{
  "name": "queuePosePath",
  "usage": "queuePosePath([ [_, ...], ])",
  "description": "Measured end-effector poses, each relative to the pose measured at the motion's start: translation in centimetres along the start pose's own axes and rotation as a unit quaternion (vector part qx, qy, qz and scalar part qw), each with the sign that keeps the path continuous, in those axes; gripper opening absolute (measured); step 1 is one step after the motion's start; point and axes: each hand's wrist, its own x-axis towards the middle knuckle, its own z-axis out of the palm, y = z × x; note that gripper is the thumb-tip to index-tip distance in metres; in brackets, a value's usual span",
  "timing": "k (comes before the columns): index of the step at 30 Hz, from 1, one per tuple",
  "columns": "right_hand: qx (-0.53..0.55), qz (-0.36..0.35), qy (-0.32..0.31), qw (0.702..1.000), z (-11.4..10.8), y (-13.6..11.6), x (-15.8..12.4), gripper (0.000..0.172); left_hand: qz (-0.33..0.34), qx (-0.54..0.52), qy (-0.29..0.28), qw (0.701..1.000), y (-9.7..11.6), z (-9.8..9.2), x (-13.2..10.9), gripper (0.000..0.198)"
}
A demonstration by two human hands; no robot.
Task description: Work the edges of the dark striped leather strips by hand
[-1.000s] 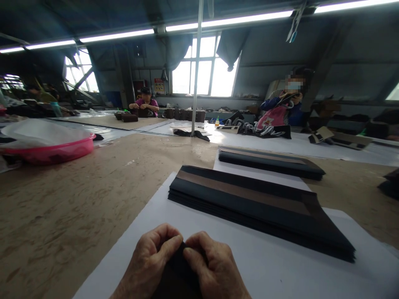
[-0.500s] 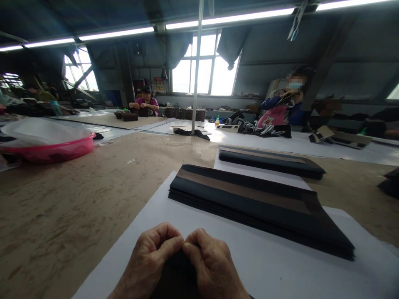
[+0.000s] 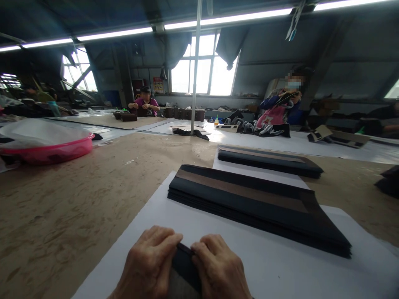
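A dark piece of sheet material (image 3: 186,265), perhaps fabric or leather, is pinched along its far edge by both my hands. My left hand (image 3: 149,259) is closed on the left part of that edge, thumb and fingers pressed together. On the right part, my right hand (image 3: 218,263) grips the same edge, a small gap away. The near end of the piece runs out of view at the bottom. Just beyond my hands lies a stack of dark panels (image 3: 249,203) with a brown strip across the top one. White paper (image 3: 149,216) lies under the stack and my hands.
Farther back rests a second stack of dark panels (image 3: 268,160). A pink basin (image 3: 62,151) holding translucent plastic stands at left on the brown tabletop (image 3: 77,199). A thin upright pole (image 3: 196,70) rises mid-table. Two people (image 3: 145,101) work across the tables, among others farther off.
My hands have moved slightly apart, from fingertips touching to a small gap. More of the dark piece and its folded-looking edge now shows between them.
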Motion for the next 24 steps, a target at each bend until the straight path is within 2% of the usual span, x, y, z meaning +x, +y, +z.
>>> queuePosePath([
  [2,-0.028,-0.038,0.026,0.999,0.6,-0.3,-0.3,0.027,0.039,0.043,-0.047,0.997,0.1,-0.1,-0.5,0.035],
  [6,-0.081,-0.077,0.047,0.993,1.7,-0.6,-0.8,0.030,0.052,0.092,-0.115,0.988,0.3,-0.1,-1.0,0.039],
  [9,-0.105,-0.080,0.034,0.991,1.8,-0.7,-0.8,0.030,0.054,0.109,-0.120,0.985,0.3,0.1,-0.9,0.044],
  [14,-0.151,-0.099,0.009,0.984,0.7,-1.0,-0.3,0.027,0.035,0.106,-0.105,0.988,0.8,0.4,-0.5,0.037],
  [19,-0.201,-0.131,0.010,0.971,-1.4,-0.6,-1.0,0.029,0.039,0.105,-0.105,0.988,1.3,0.2,-0.7,0.040],
  [22,-0.229,-0.157,-0.007,0.961,-4.2,0.2,-2.1,0.031,0.032,0.112,-0.093,0.989,1.5,0.2,-0.8,0.041],
  [24,-0.265,-0.183,-0.044,0.946,-6.6,0.7,-2.9,0.033,0.027,0.116,-0.088,0.989,1.5,0.2,-0.9,0.043],
])
